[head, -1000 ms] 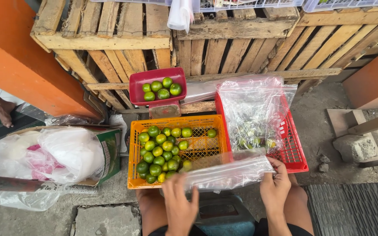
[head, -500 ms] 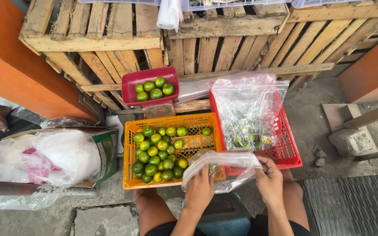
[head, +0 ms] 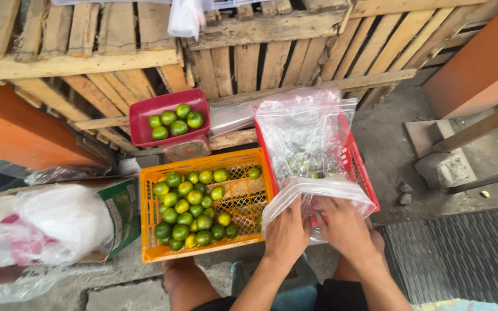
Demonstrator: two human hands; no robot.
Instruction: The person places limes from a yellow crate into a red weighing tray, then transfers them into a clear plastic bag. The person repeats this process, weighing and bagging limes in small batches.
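Clear thin plastic bag [head: 318, 193], crumpled and slack, is held at its mouth by both hands, just in front of the person's knees and over the near edge of the red plastic lattice crate [head: 359, 173]. Left hand [head: 286, 233] has its fingers curled and pressed together on the film at the left side of the mouth; right hand [head: 347, 230] pinches the film at the right side (whether the mouth is actually parted, I cannot tell, since the film bunches over the fingertips).

Risks noted, working outward:

- The film is flimsy and gathered unevenly. A pull from one hand only could tear it or slip it from the other.
- Orange plastic lattice crate [head: 203, 204], touching the red one on its left, holds a loose heap of small green citrus fruits [head: 188, 207]. A knock from the left forearm could roll fruit over its low rim onto the concrete.
- A larger clear plastic bag [head: 304, 135] stands upright in the red crate, just behind the hands, with some small green fruit at its bottom. It looks unsupported, and tugging the near bag against it could topple it.
- Farther off, a red rectangular plastic tray [head: 168, 118] with a few green fruits rests on a small scale against the weathered wooden pallets [head: 272, 63]. It sits slightly tilted, so a bump to the crates could unseat it.
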